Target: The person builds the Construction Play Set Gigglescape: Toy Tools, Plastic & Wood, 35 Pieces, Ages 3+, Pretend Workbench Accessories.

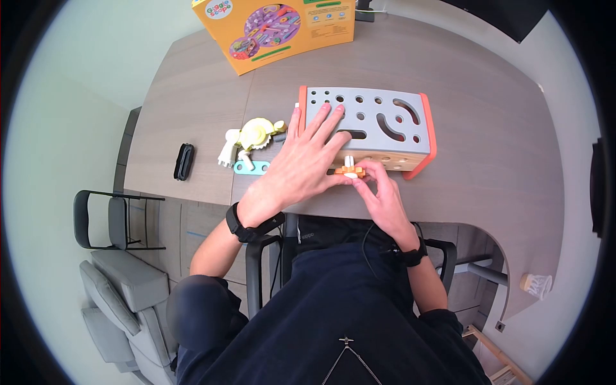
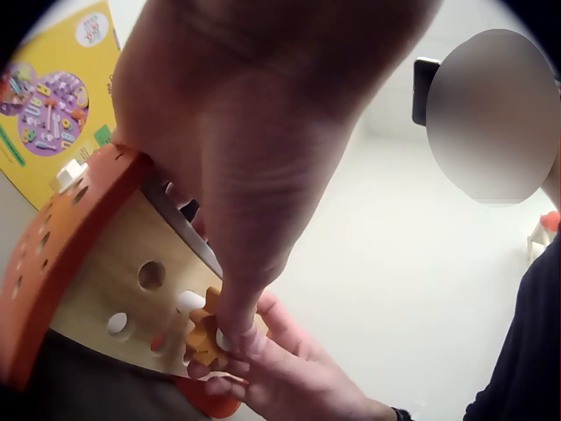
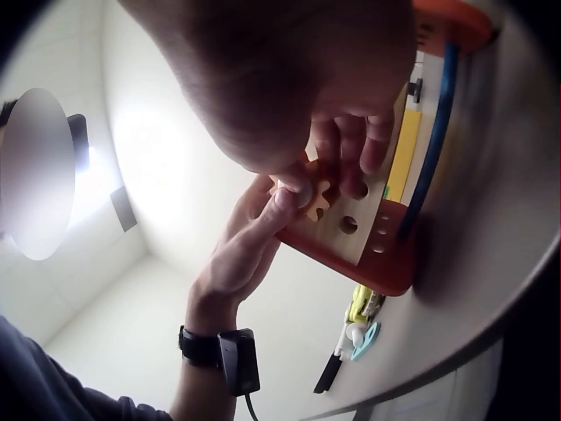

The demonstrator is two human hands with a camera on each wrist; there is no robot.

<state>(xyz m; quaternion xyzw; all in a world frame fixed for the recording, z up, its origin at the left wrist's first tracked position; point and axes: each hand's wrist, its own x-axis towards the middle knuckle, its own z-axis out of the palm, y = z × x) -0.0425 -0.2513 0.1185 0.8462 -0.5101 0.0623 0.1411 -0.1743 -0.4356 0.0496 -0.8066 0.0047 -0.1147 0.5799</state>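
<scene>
A toy workbench (image 1: 378, 115) stands on the table, with a grey perforated top, wooden sides and orange end panels. My left hand (image 1: 300, 159) rests across its top, fingers spread and mostly straight, while the thumb presses at an orange gear (image 2: 203, 338) on the wooden front side. With thumb and fingertips, my right hand (image 1: 387, 204) pinches that gear from the right. A white peg (image 1: 349, 160) shows behind the gear, near the panel. Both thumbs meet over the white centre of the gear in the wrist views, partly hiding it.
Left of the workbench lie a pale yellow toy assembly (image 1: 255, 133), a white bolt (image 1: 246, 159) and a teal perforated strip (image 1: 251, 168). A black case (image 1: 184, 162) lies farther left. Behind stands a yellow box (image 1: 282, 32). The table's front edge (image 1: 443, 222) is close to my body.
</scene>
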